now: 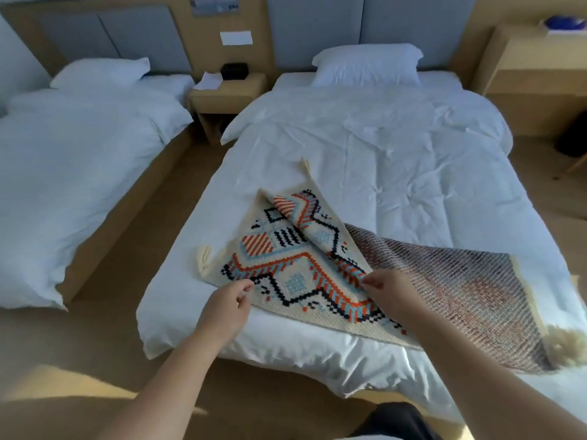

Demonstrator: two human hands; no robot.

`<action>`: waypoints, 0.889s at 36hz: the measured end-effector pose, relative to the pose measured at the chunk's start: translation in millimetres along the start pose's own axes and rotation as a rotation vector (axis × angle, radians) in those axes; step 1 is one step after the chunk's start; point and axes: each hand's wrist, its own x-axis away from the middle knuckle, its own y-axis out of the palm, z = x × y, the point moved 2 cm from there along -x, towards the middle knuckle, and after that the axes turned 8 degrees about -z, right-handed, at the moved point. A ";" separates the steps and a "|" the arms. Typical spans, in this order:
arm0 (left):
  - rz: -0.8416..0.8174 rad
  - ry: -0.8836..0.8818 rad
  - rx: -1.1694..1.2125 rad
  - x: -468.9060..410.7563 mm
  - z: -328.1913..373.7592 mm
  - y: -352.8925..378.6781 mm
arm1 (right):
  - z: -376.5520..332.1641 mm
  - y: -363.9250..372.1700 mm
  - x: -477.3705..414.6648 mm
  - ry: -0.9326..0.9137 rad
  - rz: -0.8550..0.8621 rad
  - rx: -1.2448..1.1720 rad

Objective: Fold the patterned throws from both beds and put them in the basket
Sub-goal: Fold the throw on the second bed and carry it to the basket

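A patterned throw (298, 274) with orange, blue and black motifs and cream tassels lies on the foot of the right bed (397, 160). Part of it is turned over, showing its greyish woven underside (460, 287) toward the right. My left hand (228, 306) pinches the throw's near edge between thumb and fingers. My right hand (389, 292) grips a fold of the throw near its middle, lifting it. No basket is in view.
The left bed (73, 160) carries white bedding and a pillow, with no throw on it. A wooden nightstand (227, 93) stands between the beds. A desk (536, 68) is at the far right. Wooden floor runs between the beds and in front of me.
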 end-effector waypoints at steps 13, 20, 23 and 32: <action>-0.027 -0.046 0.152 -90.1 -13.6 -14.9 | -22.6 -1.5 -92.3 0.055 -0.027 -0.010; -0.061 -0.046 0.133 -133.2 -32.9 -32.9 | -43.4 4.8 -138.3 0.070 -0.045 -0.006; -0.121 -0.042 0.103 -162.4 -44.4 -36.5 | -50.3 6.5 -163.5 0.129 -0.041 0.011; -0.310 0.128 -0.072 -306.6 -74.1 -48.1 | -58.8 32.6 -268.9 0.338 -0.065 0.140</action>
